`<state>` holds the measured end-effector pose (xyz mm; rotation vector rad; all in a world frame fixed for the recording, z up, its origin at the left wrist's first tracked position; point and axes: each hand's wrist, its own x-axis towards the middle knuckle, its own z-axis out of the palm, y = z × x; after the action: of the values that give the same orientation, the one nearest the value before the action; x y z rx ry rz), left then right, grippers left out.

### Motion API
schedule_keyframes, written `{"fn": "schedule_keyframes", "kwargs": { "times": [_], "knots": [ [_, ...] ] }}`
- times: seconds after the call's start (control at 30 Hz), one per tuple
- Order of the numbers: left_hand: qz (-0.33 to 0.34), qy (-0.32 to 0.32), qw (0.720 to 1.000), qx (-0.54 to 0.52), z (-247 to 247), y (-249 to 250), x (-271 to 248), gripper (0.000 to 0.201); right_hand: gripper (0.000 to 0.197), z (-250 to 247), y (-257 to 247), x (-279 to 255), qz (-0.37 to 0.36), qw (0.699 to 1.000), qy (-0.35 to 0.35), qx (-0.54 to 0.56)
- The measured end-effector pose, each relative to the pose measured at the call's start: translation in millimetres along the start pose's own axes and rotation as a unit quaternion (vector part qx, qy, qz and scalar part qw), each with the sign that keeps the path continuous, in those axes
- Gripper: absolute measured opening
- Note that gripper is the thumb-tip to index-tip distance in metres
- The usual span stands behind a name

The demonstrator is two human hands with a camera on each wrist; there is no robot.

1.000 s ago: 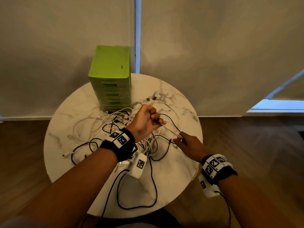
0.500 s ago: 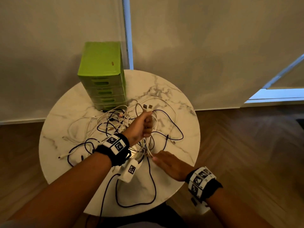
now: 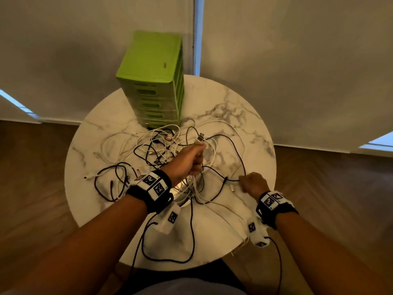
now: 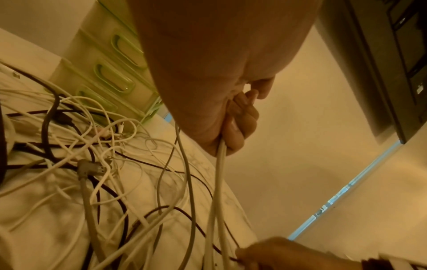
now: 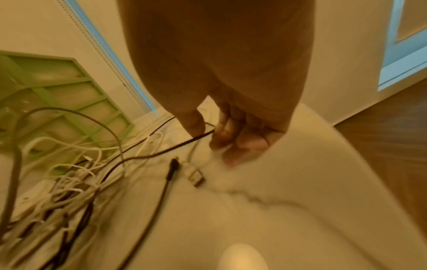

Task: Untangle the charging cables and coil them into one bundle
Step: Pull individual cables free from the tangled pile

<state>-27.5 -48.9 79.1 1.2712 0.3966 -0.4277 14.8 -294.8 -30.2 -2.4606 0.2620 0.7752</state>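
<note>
Left hand (image 3: 189, 159) is a fist raised over the middle of the worktop (image 3: 251, 128), clamped on a few white leads (image 4: 219, 182) whose plugs (image 3: 200, 138) stick out above the knuckles. The strands hang down from it into the heap.

Right hand (image 3: 254, 184) has swung out from the near centre of the worktop to its right edge. Thumb and fingers now pinch a black lead (image 3: 223, 143), drawn fairly taut towards that side. A second ago this hand was low by the white strands under the fist.

Reading: the white strands look gathered; the black one is being teased clear. Untangling is early, no coil started.

The tangle (image 3: 157, 152) of white and black leads still covers the centre and left of the worktop. One black loop (image 3: 170, 250) sags near the front edge.

Around: green drawer unit (image 3: 153, 81) at the back, touching the far leads. A loose plug (image 5: 195, 175) lies just beside the right hand.

In the way: the black lead crosses white ones near the fist, so a hard pull would likely drag the heap or tighten a knot.
</note>
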Motion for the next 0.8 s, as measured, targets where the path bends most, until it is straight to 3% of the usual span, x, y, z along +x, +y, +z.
{"fn": "schedule_keyframes", "kwargs": {
  "times": [0.1, 0.23, 0.33, 0.4, 0.63, 0.8],
  "knots": [
    [0.013, 0.014, 1.000, 0.012, 7, 0, 7, 0.036, 0.028, -7, -33, 5, -0.101, 0.994, -0.015, 0.031],
    [0.017, 0.020, 1.000, 0.005, 13, 1, 13, 0.035, 0.031, -10, -46, 15, -0.237, 0.960, -0.079, -0.124],
    [0.016, 0.021, 1.000, -0.005, 18, 2, 16, 0.036, 0.023, -19, -27, 24, -0.243, 0.937, -0.060, -0.243],
    [0.014, 0.017, 1.000, -0.013, 20, 1, 16, 0.036, 0.029, -21, -14, 28, -0.262, 0.918, -0.039, -0.295],
    [-0.013, 0.028, 0.996, -0.081, 21, -9, 26, 0.037, 0.025, -35, 5, 24, -0.347, 0.844, -0.033, -0.407],
    [-0.019, 0.054, 0.990, -0.132, 18, -11, 31, 0.037, 0.019, -51, 8, 21, -0.402, 0.863, -0.021, -0.306]
  ]
}}
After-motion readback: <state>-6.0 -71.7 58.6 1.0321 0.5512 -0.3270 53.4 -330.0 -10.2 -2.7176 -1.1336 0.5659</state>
